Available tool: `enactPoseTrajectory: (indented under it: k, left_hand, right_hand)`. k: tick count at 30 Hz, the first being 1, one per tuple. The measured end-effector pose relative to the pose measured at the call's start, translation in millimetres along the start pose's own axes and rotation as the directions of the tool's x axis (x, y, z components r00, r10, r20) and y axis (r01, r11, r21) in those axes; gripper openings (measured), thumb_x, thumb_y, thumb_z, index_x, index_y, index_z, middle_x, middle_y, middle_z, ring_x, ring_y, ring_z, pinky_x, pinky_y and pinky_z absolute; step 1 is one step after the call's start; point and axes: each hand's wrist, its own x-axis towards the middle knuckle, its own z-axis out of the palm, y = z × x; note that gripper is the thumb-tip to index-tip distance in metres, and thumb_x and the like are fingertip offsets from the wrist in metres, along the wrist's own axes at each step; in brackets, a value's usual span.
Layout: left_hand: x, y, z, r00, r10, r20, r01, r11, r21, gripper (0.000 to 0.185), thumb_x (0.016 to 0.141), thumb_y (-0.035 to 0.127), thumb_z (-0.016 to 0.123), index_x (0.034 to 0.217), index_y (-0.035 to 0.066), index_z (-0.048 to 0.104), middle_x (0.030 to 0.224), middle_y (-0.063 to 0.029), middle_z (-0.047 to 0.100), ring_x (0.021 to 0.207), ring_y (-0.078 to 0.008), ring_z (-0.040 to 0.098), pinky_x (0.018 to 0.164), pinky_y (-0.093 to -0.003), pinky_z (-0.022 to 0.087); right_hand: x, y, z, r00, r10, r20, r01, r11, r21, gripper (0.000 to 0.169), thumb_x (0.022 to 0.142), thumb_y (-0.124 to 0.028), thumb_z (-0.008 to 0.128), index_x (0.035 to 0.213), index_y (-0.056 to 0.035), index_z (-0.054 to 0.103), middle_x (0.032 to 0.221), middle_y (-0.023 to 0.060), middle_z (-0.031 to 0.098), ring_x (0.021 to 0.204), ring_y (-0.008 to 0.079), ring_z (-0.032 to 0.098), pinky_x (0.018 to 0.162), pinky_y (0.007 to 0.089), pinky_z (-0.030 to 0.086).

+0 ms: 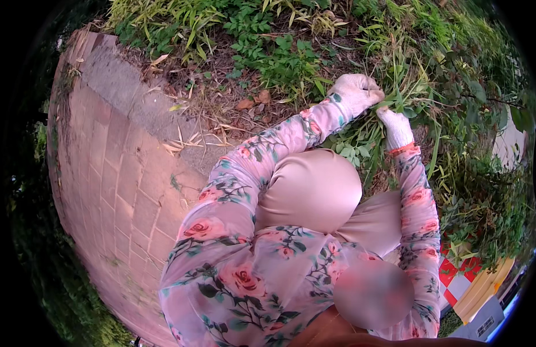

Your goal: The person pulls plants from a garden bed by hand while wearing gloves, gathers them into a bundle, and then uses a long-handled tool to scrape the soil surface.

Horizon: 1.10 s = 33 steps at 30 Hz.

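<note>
Both hands wear pale knitted gloves and meet at a bundle of long green grass and leafy weeds. My left hand has its fingers curled at the left side of the bundle, around some of the stems as far as I can see. Just below and to the right, my right hand pinches stems from the near side, with its fingertips close to those of the left. Leaves and stalks hang below the hands, beside my knee, and others fan out above them.
Low leafy plants grow from soil covered with dry litter. Reddish stones lie left of my hands. A concrete edging borders a brick path at left. Dense shrubs stand at right, with a red and white checked surface below.
</note>
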Motion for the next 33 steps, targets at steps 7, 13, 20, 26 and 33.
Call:
enactPoseTrajectory:
  k: [7, 13, 20, 26, 33]
  left_hand:
    - [-21, 12, -16, 0.980, -0.071, 0.188, 0.062, 0.997, 0.053, 0.017, 0.081, 0.015, 0.064, 0.092, 0.002, 0.062, 0.076, -0.0014, 0.062, 0.060, -0.0060, 0.055, 0.051, -0.0199, 0.047]
    - [15, -5, -164, 0.529, 0.565, -0.633, 0.002, 0.745, 0.667, 0.017, 0.081, 0.015, 0.058, 0.091, 0.002, 0.064, 0.093, -0.0126, 0.064, 0.082, -0.0236, 0.062, 0.075, -0.0316, 0.048]
    - [65, -77, -280, 0.572, -0.055, -0.818, 0.779, 0.349, 0.521, 0.036, 0.075, 0.019, 0.060, 0.109, 0.007, 0.053, 0.116, -0.0152, 0.052, 0.105, -0.0296, 0.055, 0.087, -0.0373, 0.046]
    - [125, -124, -285, 0.695, 0.013, -0.719, 0.631, 0.468, 0.619, 0.035, 0.076, 0.034, 0.058, 0.107, 0.018, 0.054, 0.117, -0.0070, 0.053, 0.108, -0.0231, 0.053, 0.088, -0.0313, 0.044]
    - [142, -113, -312, 0.727, -0.160, -0.668, 0.634, 0.530, 0.563, 0.035, 0.085, 0.032, 0.052, 0.115, 0.014, 0.055, 0.115, -0.0077, 0.058, 0.105, -0.0245, 0.055, 0.089, -0.0362, 0.043]
  right_hand:
    - [4, -36, -16, 0.897, 0.416, 0.150, -0.439, 0.800, 0.409, 0.033, 0.081, -0.025, 0.060, 0.106, -0.0050, 0.060, 0.093, 0.0086, 0.066, 0.082, 0.0146, 0.061, 0.074, 0.0275, 0.046]
    - [8, -26, -24, 0.754, 0.641, 0.140, -0.464, 0.369, 0.805, 0.017, 0.077, -0.014, 0.063, 0.087, -0.0005, 0.056, 0.075, -0.0005, 0.056, 0.065, 0.0080, 0.050, 0.061, 0.0259, 0.043]
    - [-5, -13, -24, 0.690, 0.707, 0.155, -0.492, 0.301, 0.817, 0.024, 0.081, -0.017, 0.062, 0.097, 0.0015, 0.061, 0.079, 0.0035, 0.061, 0.066, 0.0090, 0.057, 0.059, 0.0253, 0.046]
    - [-24, 10, -9, 0.852, 0.524, -0.005, -0.330, 0.544, 0.772, 0.015, 0.082, -0.006, 0.057, 0.095, 0.0009, 0.062, 0.087, 0.0053, 0.062, 0.077, 0.0106, 0.057, 0.068, 0.0245, 0.046]
    - [-18, -13, -2, 0.694, 0.712, 0.104, -0.465, 0.333, 0.820, 0.018, 0.081, -0.007, 0.057, 0.095, 0.0024, 0.064, 0.091, 0.0061, 0.064, 0.082, 0.0110, 0.058, 0.075, 0.0243, 0.046]
